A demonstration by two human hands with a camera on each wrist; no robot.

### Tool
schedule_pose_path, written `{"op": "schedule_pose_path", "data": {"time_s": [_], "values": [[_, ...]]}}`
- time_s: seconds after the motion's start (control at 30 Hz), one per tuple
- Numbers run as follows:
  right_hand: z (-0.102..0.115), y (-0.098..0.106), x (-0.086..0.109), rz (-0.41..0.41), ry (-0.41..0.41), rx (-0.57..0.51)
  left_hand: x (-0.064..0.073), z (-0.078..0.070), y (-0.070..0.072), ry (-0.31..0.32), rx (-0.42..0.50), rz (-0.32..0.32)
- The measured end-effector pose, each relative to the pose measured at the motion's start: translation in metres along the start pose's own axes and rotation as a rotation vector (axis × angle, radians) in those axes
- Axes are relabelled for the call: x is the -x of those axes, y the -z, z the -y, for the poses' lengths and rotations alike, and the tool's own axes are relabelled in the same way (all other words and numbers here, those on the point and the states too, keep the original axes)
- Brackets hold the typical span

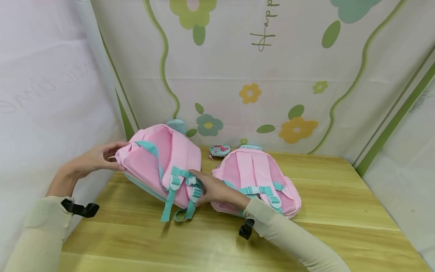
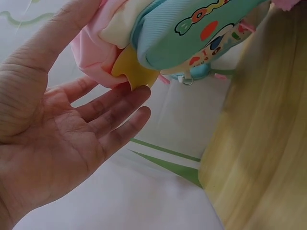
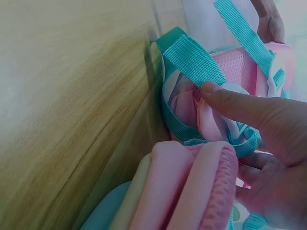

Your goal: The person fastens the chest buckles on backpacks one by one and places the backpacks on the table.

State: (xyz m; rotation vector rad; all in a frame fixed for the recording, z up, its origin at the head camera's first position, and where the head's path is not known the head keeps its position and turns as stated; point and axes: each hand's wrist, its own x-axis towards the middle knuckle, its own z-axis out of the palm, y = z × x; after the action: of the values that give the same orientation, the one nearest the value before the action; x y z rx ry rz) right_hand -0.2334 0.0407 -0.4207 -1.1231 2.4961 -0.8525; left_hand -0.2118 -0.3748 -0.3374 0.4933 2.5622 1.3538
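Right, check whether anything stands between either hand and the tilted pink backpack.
Nothing visible does. The left hand grips one end of the tilted backpack; the right hand is at its turquoise straps. The second backpack lies to the right, not between them.

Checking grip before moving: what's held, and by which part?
The left pink backpack: the left hand holds its left edge, the right hand its teal straps.
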Motion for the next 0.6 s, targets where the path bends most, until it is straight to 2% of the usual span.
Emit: {"op": "schedule_pose_path", "data": {"time_s": [0.33, 0.47, 0.6], "values": [[0.004, 0.001, 0.005, 0.008, -0.006, 0.132, 0.003, 0.024, -0.012, 0.016, 0.028, 0.057], [0.007, 0.001, 0.007, 0.039, -0.018, 0.14, 0.004, 0.033, -0.017, 0.04, 0.035, 0.097], [0.009, 0.001, 0.008, 0.048, -0.023, 0.139, 0.004, 0.042, -0.019, 0.065, 0.053, 0.109]]}}
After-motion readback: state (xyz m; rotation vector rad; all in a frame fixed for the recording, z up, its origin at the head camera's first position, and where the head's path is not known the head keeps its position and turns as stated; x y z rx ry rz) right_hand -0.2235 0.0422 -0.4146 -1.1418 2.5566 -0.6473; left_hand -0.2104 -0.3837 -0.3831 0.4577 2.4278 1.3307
